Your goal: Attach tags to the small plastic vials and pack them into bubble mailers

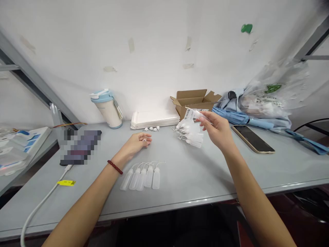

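Note:
My right hand (217,128) pinches a small translucent squeeze bottle (196,114) with a thin tip, raised over a pile of similar bottles (191,133). My left hand (136,144) is closed, its fingers curled around a small white cap (144,140) that shows between them. Just beyond it, several white caps (152,129) lie on the table. Nearer the front edge, several squeeze bottles (141,178) lie side by side in a row, their thin tubes pointing away and bending right.
Against the wall stand a tumbler (108,109), a stack of white envelopes (154,119) and an open cardboard box (194,101). To the right lie a phone (253,138), a blue umbrella (231,116) and a plastic bag (272,92). A blurred device (81,147) with a white cable (43,202) is left.

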The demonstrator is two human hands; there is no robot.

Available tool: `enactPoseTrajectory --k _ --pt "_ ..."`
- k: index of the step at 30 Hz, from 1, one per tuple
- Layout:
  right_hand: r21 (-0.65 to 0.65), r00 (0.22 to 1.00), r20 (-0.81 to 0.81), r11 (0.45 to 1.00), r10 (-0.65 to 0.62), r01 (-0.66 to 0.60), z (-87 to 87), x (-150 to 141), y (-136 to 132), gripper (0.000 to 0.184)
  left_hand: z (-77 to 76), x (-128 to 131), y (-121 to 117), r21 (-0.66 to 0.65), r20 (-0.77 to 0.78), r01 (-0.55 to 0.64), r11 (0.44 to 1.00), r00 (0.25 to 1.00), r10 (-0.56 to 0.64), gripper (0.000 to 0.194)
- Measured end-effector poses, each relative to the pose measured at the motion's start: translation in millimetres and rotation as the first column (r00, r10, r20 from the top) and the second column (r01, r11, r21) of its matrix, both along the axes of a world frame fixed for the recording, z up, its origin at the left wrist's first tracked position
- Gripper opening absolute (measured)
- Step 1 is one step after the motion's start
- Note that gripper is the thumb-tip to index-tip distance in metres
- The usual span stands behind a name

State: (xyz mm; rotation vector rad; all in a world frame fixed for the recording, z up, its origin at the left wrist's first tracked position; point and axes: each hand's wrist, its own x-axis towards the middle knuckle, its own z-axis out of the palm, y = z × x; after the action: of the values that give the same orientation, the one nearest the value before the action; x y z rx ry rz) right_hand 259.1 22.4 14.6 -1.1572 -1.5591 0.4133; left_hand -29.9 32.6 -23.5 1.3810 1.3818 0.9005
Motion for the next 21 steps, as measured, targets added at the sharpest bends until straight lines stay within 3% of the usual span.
enactPoseTrajectory --k 4,9,15,21 --pt "0.067 0.983 0.158 0.994 -0.096 0.086 -2.6 5 4 0.025 3.1 3 -2 -0.012 0.086 -0.011 1.0 0.996 0.012 0.029" --pt "0.061 0.942 0.33 0.997 -0.063 0.045 -5.3 5 6 0.02 8.4 4 -3 -0.013 -0.102 -0.033 0.999 0.994 0.032 0.028" --pt "0.0 0.922 0.383 0.998 -0.06 0.065 -10.7 8 10 0.019 10.1 3 0 0.037 -0.104 -0.146 0.989 0.983 0.149 0.028" --pt "-0.049 0.91 0.413 0.998 -0.026 0.051 -17.9 11 14 0.012 2.0 1 2 0.074 -0.139 -0.068 0.995 0.987 0.077 0.032"
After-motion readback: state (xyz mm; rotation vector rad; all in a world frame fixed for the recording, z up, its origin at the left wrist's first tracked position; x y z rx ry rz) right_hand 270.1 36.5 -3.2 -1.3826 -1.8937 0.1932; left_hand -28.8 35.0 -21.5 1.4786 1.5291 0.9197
